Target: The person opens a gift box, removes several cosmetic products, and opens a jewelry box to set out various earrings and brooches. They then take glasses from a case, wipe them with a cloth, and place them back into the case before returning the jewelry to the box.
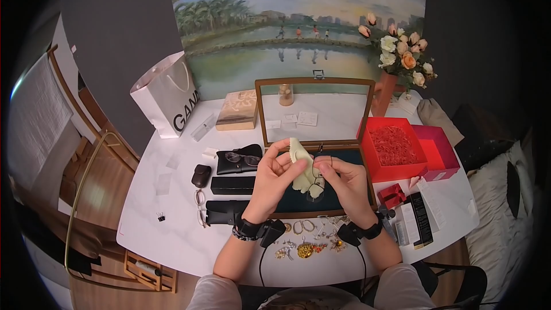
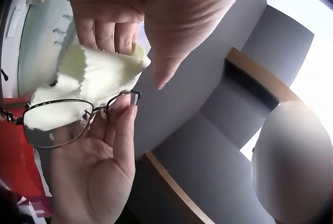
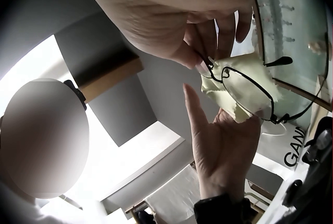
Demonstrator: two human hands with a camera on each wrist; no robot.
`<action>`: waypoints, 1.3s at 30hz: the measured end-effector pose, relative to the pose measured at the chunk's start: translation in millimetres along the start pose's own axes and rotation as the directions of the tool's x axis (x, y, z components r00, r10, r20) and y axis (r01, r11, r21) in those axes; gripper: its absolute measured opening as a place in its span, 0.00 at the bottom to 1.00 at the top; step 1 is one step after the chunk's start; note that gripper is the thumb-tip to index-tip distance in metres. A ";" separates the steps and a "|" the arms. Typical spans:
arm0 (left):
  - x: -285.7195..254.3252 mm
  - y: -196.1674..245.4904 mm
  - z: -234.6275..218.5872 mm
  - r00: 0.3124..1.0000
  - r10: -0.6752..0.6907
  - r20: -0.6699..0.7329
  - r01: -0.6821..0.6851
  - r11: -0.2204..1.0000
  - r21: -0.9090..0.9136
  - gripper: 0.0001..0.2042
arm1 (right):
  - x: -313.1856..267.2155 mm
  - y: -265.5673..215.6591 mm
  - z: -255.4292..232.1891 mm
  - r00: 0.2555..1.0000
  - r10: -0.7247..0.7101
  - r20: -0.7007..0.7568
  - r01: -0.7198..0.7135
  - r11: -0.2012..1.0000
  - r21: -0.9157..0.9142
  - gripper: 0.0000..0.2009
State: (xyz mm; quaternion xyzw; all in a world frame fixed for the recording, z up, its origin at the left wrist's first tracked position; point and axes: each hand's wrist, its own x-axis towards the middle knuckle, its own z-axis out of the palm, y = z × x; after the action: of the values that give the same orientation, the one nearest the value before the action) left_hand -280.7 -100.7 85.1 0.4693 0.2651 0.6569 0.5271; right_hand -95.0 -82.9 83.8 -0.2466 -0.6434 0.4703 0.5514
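at the centre of the head view, your left hand [image 1: 274, 173] pinches a pale yellow cleaning cloth [image 1: 302, 166] while your right hand [image 1: 344, 179] grips thin black wire-framed glasses [image 2: 67, 120] against it.

red box [image 1: 395, 148] of shredded paper sits right of open display case [image 1: 314, 112]; white bag [image 1: 166, 100] far left.

Pale yellow cloth [image 1: 299, 163], black-rimmed glasses [image 2: 57, 122], red box [image 1: 393, 146], white table [image 1: 172, 218]
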 end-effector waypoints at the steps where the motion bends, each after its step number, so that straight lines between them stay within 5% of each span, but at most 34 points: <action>1: -0.3 -1.2 0.6 1.000 0.011 -0.012 -0.011 0.999 0.045 0.13 | -0.6 1.3 -0.5 1.000 0.015 0.003 -0.015 1.000 0.022 0.11; 6: 3.3 -6.3 -9.5 1.000 -0.027 -0.003 0.027 0.995 0.101 0.12 | -1.5 2.4 -1.2 0.999 0.005 -0.033 -0.003 0.999 0.052 0.10; 9: 2.4 -0.8 -6.3 0.993 -0.107 -0.042 0.106 0.994 -0.036 0.11 | -0.1 5.9 -3.5 0.998 -0.003 -0.063 0.006 0.999 0.052 0.10; 12: 0.3 -2.3 -2.1 0.982 -0.182 0.054 0.168 0.964 0.206 0.13 | -0.7 6.6 -2.5 0.997 0.003 -0.076 0.002 0.997 0.075 0.10; 19: -3.7 -9.5 4.6 0.988 -0.152 0.028 0.140 0.956 0.260 0.14 | 2.7 5.1 -1.8 0.999 0.025 -0.034 -0.020 0.990 0.137 0.10; 22: -2.5 -21.8 -8.2 0.985 -0.168 0.043 0.158 0.971 0.178 0.15 | 3.5 5.1 -4.6 0.995 0.094 -0.021 -0.087 0.970 0.229 0.11; 24: -0.1 -26.5 -32.1 0.914 -0.199 0.353 0.350 0.825 -0.444 0.16 | 3.6 4.9 -6.2 0.990 0.143 -0.018 -0.132 0.947 0.292 0.12; 28: -2.8 -19.8 -17.7 0.908 -0.347 0.236 0.416 0.815 -0.403 0.15 | 3.6 4.5 -6.8 0.989 0.149 -0.013 -0.137 0.937 0.322 0.13; 31: -3.2 -8.9 -2.9 0.899 -0.393 0.194 0.424 0.893 -0.154 0.13 | 4.0 4.2 -7.1 0.987 0.161 0.010 -0.155 0.924 0.349 0.12; 39: -4.1 -23.1 -13.2 0.873 -0.312 0.375 0.397 0.901 -0.176 0.13 | 4.7 8.5 -10.0 0.988 0.147 0.056 -0.157 0.904 0.397 0.06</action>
State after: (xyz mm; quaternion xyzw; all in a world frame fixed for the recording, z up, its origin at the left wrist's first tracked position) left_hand -282.2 -95.6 58.7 0.4484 0.1690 0.4856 0.7312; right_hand -88.6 -71.9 78.1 -0.1722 -0.5193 0.6363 0.5439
